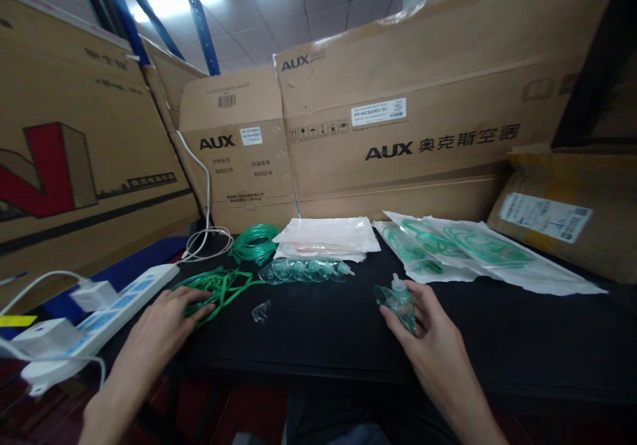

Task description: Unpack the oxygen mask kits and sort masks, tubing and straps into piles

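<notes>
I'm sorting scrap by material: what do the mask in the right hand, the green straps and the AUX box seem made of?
Mask: likely clear plastic, glossy and green-tinted; it is see-through with highlights.
Straps: perhaps rubber or elastic plastic, slightly shiny; they bend in loose loops, but the exact material is unclear.
Box: cardboard, mostly matte brown, with printing and creases.

Left hand [172, 314] and right hand [432, 322] are bare, as are the forearms [130, 359] behind them; dark bluish clothing [363, 434] shows between and below.

Brt-grn straps [225, 287], clr-grn mask [404, 306], grn tubing [243, 249], blk table [318, 329], wht/blu pwr strip [119, 304], brn ctn [438, 87]
</notes>
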Demonstrator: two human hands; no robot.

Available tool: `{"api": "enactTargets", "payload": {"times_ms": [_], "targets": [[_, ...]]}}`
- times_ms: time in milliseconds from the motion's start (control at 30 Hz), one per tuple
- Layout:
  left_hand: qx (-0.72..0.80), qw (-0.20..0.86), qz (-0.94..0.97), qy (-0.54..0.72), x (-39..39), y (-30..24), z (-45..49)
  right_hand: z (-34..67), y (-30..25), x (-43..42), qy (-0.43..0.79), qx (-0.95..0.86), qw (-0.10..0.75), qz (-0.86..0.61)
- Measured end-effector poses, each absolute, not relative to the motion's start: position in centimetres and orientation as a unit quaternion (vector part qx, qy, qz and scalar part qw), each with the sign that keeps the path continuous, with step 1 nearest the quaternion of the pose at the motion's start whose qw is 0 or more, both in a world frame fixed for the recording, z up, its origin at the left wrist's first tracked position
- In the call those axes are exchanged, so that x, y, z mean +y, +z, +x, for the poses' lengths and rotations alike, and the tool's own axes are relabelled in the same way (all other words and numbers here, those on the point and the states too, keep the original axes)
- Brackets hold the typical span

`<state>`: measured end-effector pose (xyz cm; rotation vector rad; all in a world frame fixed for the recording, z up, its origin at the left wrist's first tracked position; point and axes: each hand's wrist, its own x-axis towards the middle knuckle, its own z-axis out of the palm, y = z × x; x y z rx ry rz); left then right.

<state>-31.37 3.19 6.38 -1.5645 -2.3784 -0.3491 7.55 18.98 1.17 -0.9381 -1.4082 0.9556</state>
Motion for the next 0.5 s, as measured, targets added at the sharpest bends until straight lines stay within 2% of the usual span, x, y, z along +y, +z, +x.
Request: {"api": "enactTargets", "payload": {"times_ms": [500], "targets": [[-0.907,0.093,-0.398,-0.102,4.9,13.8,-30.2,7.6,1.1,18.9,0.412,-0.606,0.556,-0.392]]}}
